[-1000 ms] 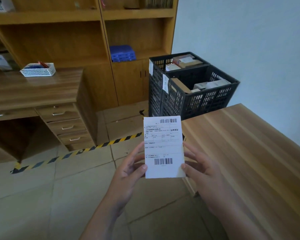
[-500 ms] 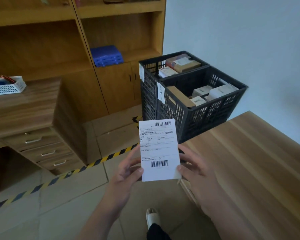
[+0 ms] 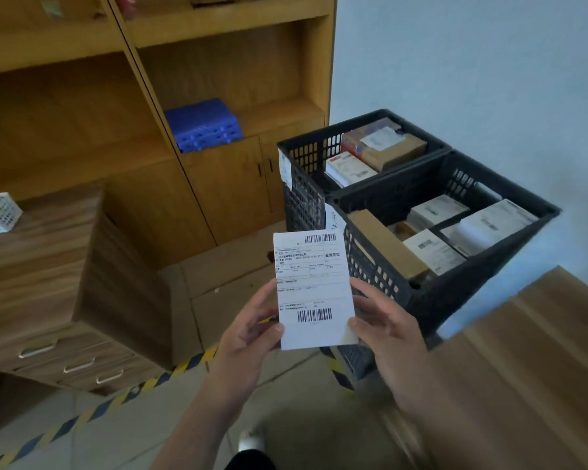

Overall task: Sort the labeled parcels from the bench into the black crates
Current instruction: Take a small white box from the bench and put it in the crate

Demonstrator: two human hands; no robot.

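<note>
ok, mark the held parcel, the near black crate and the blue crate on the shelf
held parcel (image 3: pixel 314 290), head view, middle of its white label face.
near black crate (image 3: pixel 381 276), head view, perforated left wall.
blue crate (image 3: pixel 202 125), head view, middle of its top surface.

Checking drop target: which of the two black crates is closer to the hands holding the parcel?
The near crate, the one holding the white boxes and a long brown box. It sits right behind the labeled parcel; the far crate stands beyond it, toward the cabinet.
</note>
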